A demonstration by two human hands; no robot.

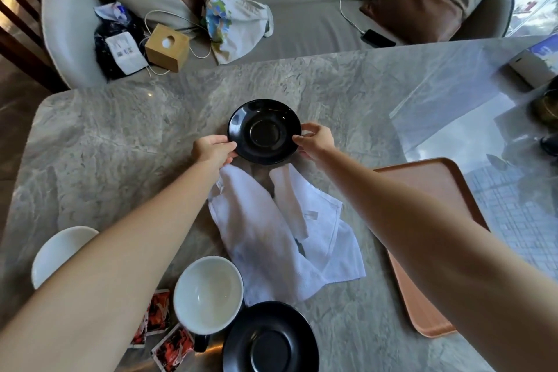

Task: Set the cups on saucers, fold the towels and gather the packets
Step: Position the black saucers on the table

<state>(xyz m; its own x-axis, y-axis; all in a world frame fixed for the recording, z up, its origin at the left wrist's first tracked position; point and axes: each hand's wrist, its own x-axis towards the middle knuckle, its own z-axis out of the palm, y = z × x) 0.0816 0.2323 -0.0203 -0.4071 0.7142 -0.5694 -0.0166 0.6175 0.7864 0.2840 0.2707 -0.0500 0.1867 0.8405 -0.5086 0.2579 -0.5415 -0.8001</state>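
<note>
Marbled grey tabletop (120, 142) is where a black saucer (264, 132) is held beyond the unfolded towels (271, 229), both hands' fingers (297, 139) clamped on its rim, so a cup (208, 293) is probably needed next.

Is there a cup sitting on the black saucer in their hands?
No, the saucer held by both hands is bare; the white cup stands nearer on the table.

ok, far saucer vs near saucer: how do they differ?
The far saucer is gripped at opposite rim edges by the left hand and right hand; the near saucer lies untouched. The far saucer sits beyond the towels; the near one beside the white cup. Both are black, round and empty.
</note>
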